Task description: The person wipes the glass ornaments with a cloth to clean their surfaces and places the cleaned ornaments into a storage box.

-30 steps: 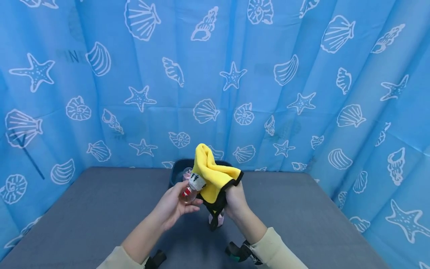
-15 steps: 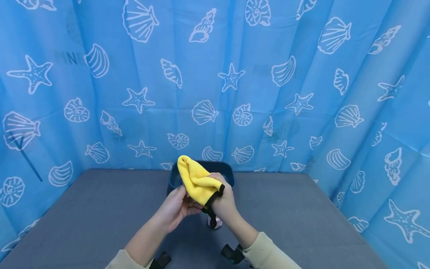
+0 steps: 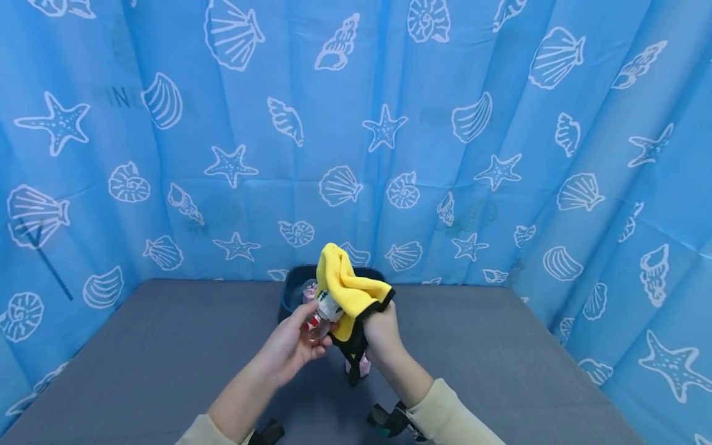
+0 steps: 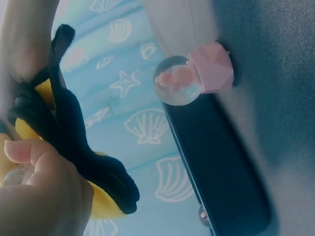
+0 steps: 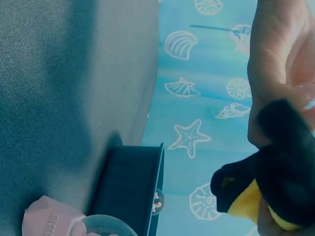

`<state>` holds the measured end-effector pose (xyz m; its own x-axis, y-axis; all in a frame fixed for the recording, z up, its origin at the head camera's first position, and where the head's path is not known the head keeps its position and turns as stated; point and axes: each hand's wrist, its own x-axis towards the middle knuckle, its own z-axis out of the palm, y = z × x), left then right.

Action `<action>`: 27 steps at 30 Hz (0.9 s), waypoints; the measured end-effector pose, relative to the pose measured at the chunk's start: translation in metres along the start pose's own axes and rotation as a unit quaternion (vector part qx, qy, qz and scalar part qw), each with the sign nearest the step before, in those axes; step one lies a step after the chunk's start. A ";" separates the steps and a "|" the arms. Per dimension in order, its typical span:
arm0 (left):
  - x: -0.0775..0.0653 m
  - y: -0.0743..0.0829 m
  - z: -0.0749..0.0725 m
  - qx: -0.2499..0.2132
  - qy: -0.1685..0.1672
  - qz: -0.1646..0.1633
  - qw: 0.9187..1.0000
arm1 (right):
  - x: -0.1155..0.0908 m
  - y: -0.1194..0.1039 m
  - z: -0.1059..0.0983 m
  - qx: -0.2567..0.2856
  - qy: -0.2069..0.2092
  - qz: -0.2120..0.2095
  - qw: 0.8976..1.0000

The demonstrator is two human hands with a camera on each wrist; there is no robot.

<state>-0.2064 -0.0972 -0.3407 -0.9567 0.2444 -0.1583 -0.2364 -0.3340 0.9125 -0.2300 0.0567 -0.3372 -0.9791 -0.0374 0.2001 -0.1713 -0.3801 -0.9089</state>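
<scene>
Globe (image 3: pixel 320 326) looks slick and fragile, its base (image 3: pixel 330 307) probably the surer hold. Fingers of my left hand (image 3: pixel 289 353) clamp it; my right hand (image 3: pixel 385 332) clutches soft yellow cloth (image 3: pixel 350 290).

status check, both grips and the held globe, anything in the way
Left grip holds glass globe. Right grip holds yellow cloth at its base. Possibly in the way: pink-based globe below, dark bin behind.

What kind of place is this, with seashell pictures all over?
Maybe an indoor work corner: a blue curtain with shell drawings hangs behind a grey table, which holds a dark bin.
</scene>
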 end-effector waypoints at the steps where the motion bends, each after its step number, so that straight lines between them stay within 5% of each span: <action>1: 0.000 0.001 0.000 0.000 -0.004 0.000 1.000 | 0.000 -0.001 -0.001 0.007 0.001 0.010 1.000; 9: 0.000 0.003 -0.001 0.007 -0.009 -0.001 1.000 | -0.003 -0.005 -0.003 0.028 -0.011 0.045 0.999; 20: 0.000 0.001 0.002 -0.029 0.027 0.013 0.999 | -0.008 -0.007 -0.001 0.006 -0.039 0.010 0.999; 23: 0.000 0.001 0.004 -0.035 0.033 0.024 0.999 | -0.009 -0.009 0.000 -0.041 -0.074 -0.016 0.996; 27: -0.001 0.001 0.007 -0.023 0.034 0.030 0.999 | -0.006 -0.013 0.000 -0.139 -0.132 -0.059 0.980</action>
<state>-0.2043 -0.0917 -0.3374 -0.9782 0.1616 -0.1307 -0.1848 -0.3884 0.9028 -0.2216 0.0622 -0.3272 -0.8947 -0.2593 0.3638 -0.3405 -0.1314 -0.9310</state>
